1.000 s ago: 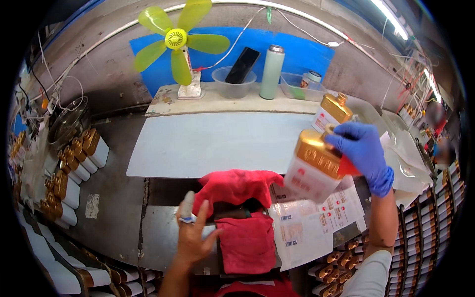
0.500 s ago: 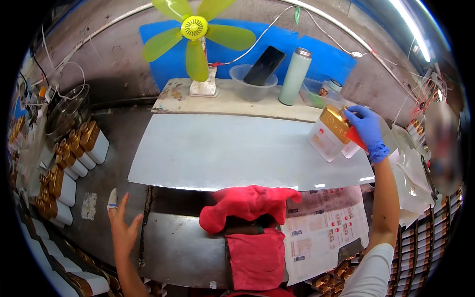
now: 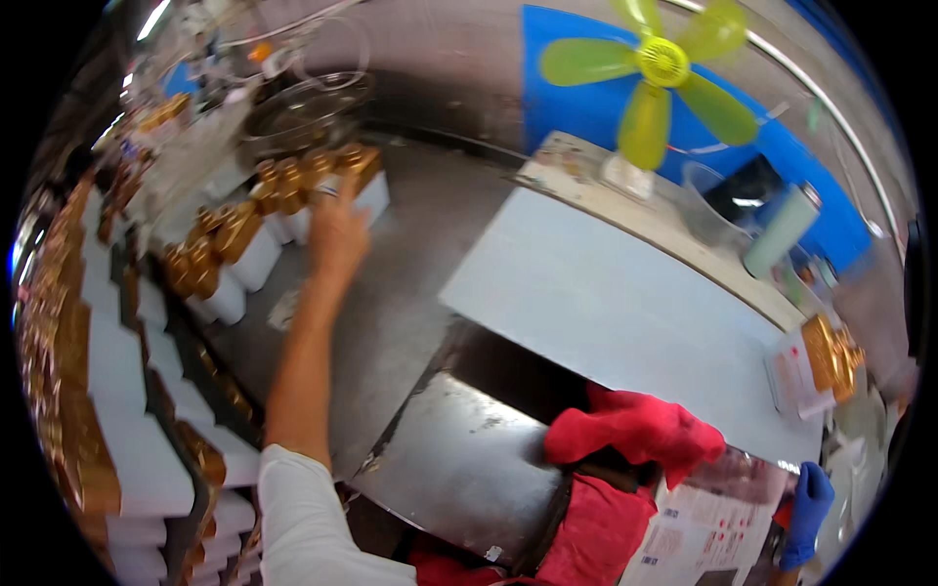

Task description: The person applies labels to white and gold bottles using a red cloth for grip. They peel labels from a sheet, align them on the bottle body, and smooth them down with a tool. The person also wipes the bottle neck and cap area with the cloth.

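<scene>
My left hand [image 3: 337, 234] is stretched out to a row of white bottles with gold tops [image 3: 366, 186] at the far left. Its fingertips overlap the nearer gold tops; blur hides whether they touch or grip one. More such bottles [image 3: 249, 249] stand just left of that hand. At the lower right, my right hand [image 3: 809, 508] wears a blue glove and is closed, with a small flat red piece [image 3: 783, 515] showing at its fingers. Beyond it, a single gold-topped white bottle [image 3: 806, 366] stands on the right end of the pale board [image 3: 625, 293].
Red cloths [image 3: 635, 430] lie by the board's front edge, beside printed sheets [image 3: 703, 532]. A yellow-green fan [image 3: 664, 63], a plastic bowl [image 3: 699, 220] with a phone, and a green flask [image 3: 782, 230] stand on the back shelf. Stacked rows of bottles [image 3: 127, 420] fill the left side.
My view has swung left. My left hand has moved forward to the bottle row. My right hand has come away from the single bottle and back toward me, the red piece still in it.
</scene>
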`<state>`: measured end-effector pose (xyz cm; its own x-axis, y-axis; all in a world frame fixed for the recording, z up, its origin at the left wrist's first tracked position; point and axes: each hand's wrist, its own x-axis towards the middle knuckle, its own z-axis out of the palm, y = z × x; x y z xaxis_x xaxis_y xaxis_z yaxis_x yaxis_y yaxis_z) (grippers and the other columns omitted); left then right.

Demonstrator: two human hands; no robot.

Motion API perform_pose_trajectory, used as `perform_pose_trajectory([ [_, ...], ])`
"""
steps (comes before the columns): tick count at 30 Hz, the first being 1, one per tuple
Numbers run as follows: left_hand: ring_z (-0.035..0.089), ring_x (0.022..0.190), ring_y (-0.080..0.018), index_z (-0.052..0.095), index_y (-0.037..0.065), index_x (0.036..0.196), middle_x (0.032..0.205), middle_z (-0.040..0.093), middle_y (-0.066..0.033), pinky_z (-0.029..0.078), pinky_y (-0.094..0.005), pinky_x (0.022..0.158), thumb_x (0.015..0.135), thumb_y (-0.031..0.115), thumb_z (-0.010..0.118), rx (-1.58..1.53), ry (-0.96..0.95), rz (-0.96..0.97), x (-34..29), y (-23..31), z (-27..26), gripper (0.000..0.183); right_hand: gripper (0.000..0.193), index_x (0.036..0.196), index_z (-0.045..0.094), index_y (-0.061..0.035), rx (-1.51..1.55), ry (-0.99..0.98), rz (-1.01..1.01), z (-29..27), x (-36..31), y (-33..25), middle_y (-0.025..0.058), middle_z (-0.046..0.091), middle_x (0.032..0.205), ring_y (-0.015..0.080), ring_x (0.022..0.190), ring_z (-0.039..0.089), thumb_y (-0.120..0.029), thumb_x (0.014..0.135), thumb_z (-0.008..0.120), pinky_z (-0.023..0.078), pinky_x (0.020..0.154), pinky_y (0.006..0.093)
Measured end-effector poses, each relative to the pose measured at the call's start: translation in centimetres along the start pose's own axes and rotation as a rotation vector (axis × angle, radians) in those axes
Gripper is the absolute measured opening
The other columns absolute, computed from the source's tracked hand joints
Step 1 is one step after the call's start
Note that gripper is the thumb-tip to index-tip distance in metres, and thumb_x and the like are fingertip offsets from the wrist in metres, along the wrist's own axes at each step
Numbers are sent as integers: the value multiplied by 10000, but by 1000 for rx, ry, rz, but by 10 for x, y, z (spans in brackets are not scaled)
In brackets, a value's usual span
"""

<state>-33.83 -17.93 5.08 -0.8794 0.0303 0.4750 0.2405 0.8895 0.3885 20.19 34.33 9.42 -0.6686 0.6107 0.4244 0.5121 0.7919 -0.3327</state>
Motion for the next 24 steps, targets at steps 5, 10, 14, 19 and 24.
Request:
perform_pose_trajectory([
  [5,532,1154,-367,393,-15,1369,1243,547,-238,414,-405,977,880,138,560,-68,-44,280,108,-94,73,539,118,917,673,8,-71,-28,-4,0,-12,-47,157,643,749,229,616,616,-71,830,660,479,602,300],
  [10,515,1156,-380,399,82,1366,1247,551,-210,415,-460,964,894,187,564,188,-155,16,139,-111,80,510,105,865,689,-57,-238,-126,59,-6,-30,-58,130,635,693,246,563,613,-149,815,688,483,542,321],
  [14,537,1122,-365,441,149,1322,1180,581,-178,442,-459,928,921,278,544,404,-167,-4,126,-77,72,434,113,859,703,-76,-222,-127,88,-7,-54,-47,117,631,673,243,556,610,-172,799,703,484,533,325],
  [19,559,993,-359,583,127,1126,979,591,-164,462,-445,815,903,263,585,493,-15,140,75,-34,41,261,135,875,708,-75,-134,-135,130,1,-72,-47,113,624,658,232,550,604,-184,795,709,484,533,321],
  [24,544,912,-367,591,54,1005,923,567,-171,437,-453,787,870,149,611,261,127,328,-12,-48,35,166,132,887,710,-76,5,-157,103,3,-82,-55,119,648,697,224,573,619,-175,800,706,492,548,314],
])
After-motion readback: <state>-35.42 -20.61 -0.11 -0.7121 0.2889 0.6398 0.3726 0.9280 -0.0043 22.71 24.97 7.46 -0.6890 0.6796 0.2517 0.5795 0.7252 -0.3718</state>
